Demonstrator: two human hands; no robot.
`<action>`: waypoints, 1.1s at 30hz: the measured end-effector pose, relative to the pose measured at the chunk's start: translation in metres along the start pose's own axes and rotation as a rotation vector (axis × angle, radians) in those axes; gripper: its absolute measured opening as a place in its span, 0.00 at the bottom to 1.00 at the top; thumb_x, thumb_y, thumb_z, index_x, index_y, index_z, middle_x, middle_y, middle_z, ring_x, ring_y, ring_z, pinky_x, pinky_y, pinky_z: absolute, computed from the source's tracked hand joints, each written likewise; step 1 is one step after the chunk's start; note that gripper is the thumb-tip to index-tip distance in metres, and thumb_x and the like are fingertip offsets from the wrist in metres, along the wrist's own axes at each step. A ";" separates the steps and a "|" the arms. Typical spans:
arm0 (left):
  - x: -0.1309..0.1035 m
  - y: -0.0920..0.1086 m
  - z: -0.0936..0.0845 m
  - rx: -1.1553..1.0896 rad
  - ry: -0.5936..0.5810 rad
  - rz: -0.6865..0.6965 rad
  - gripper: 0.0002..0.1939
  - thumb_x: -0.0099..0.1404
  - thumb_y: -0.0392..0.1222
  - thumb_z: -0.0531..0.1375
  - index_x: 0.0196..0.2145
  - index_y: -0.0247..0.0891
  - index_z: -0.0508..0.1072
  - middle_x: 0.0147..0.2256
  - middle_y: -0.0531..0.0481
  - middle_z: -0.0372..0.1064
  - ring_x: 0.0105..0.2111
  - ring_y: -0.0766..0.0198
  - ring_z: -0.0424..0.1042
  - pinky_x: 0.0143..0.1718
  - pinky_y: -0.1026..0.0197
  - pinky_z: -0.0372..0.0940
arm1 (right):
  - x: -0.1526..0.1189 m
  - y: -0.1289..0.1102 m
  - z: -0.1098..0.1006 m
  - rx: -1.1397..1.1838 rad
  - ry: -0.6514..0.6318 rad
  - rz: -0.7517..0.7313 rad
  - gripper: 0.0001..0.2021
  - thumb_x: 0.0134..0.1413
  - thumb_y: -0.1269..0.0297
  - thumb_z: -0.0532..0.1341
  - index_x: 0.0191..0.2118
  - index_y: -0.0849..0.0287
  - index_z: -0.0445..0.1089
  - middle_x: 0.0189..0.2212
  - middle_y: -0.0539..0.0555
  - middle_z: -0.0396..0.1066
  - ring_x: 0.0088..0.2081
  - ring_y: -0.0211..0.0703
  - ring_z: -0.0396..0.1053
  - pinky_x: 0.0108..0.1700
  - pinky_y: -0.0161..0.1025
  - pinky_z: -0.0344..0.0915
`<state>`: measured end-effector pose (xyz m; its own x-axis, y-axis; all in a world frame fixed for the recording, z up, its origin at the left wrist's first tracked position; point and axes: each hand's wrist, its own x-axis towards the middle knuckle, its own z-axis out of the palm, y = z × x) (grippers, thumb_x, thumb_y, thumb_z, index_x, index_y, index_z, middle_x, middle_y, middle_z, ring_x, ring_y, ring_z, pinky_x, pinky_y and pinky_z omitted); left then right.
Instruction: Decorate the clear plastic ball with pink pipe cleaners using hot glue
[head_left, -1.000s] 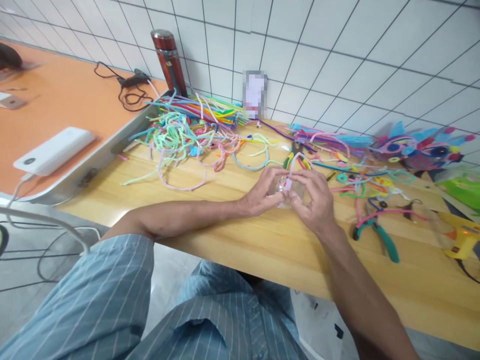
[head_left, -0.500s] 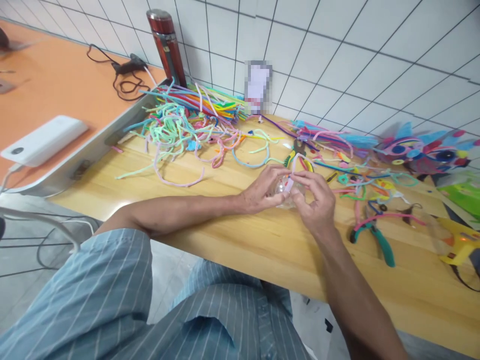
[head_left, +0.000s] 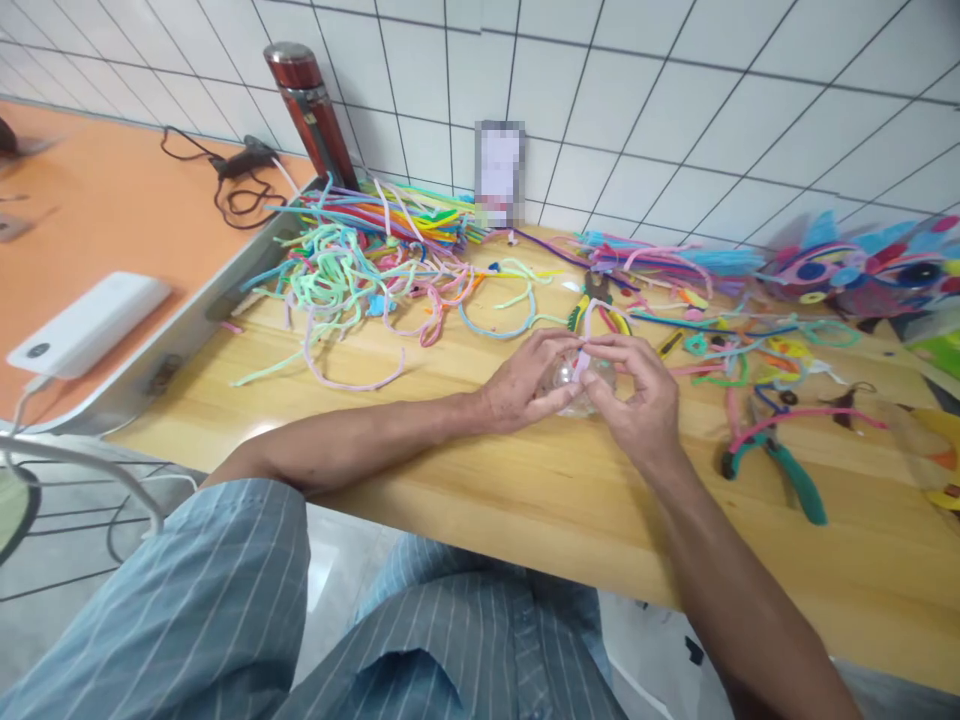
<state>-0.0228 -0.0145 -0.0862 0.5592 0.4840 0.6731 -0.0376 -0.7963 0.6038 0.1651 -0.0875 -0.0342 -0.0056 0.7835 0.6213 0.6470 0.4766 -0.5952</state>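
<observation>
A clear, round, shiny object sits on the wooden table between my hands. My left hand is curled around its left side, thumb and fingers on it. With thumb and fingertips, my right hand pinches a pale pink pipe cleaner against the front of the clear object; its upper end loops up and to the right. Small red and blue spots show near the fingertips, too small to make out. Just behind the hands lie pliers with yellow and red handles.
Green-handled pliers lie at the right. Piled pipe cleaners cover the back left, below a red thermos. A phone leans on the tiled wall. A white power bank rests on the orange surface.
The camera view has shifted slightly. Both hands keep nearly the same hold on the clear object and the pink pipe cleaner; the right hand's fingers have moved a little.
</observation>
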 end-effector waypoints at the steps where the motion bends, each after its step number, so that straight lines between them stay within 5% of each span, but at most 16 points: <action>1: 0.000 -0.001 0.000 0.008 -0.002 0.004 0.29 0.77 0.53 0.57 0.69 0.43 0.60 0.63 0.34 0.65 0.67 0.48 0.65 0.67 0.37 0.64 | 0.000 0.000 0.001 0.012 0.005 0.007 0.10 0.60 0.64 0.69 0.47 0.48 0.80 0.48 0.55 0.82 0.52 0.54 0.79 0.57 0.56 0.74; 13: -0.001 -0.007 -0.002 -0.019 -0.063 -0.018 0.33 0.77 0.63 0.53 0.71 0.44 0.59 0.66 0.34 0.62 0.69 0.47 0.62 0.71 0.36 0.61 | -0.001 0.003 0.009 0.105 0.051 0.084 0.09 0.59 0.65 0.68 0.45 0.48 0.80 0.47 0.55 0.80 0.52 0.53 0.77 0.59 0.58 0.71; 21: -0.001 -0.001 -0.004 -0.045 -0.016 0.034 0.26 0.80 0.49 0.54 0.70 0.42 0.60 0.65 0.35 0.63 0.69 0.50 0.62 0.71 0.41 0.61 | -0.002 0.005 0.008 0.121 0.056 0.082 0.09 0.60 0.65 0.69 0.46 0.48 0.80 0.48 0.54 0.80 0.52 0.52 0.77 0.59 0.56 0.71; 33: 0.003 0.003 -0.003 -0.095 0.032 -0.031 0.24 0.77 0.51 0.59 0.65 0.44 0.64 0.62 0.37 0.67 0.65 0.50 0.67 0.68 0.42 0.63 | -0.002 0.007 0.010 0.148 0.059 0.041 0.11 0.60 0.68 0.69 0.47 0.48 0.80 0.48 0.53 0.79 0.52 0.51 0.77 0.58 0.55 0.71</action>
<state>-0.0237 -0.0145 -0.0809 0.5346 0.5204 0.6658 -0.1003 -0.7433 0.6614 0.1625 -0.0818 -0.0450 0.0662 0.7810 0.6210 0.5263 0.5014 -0.6867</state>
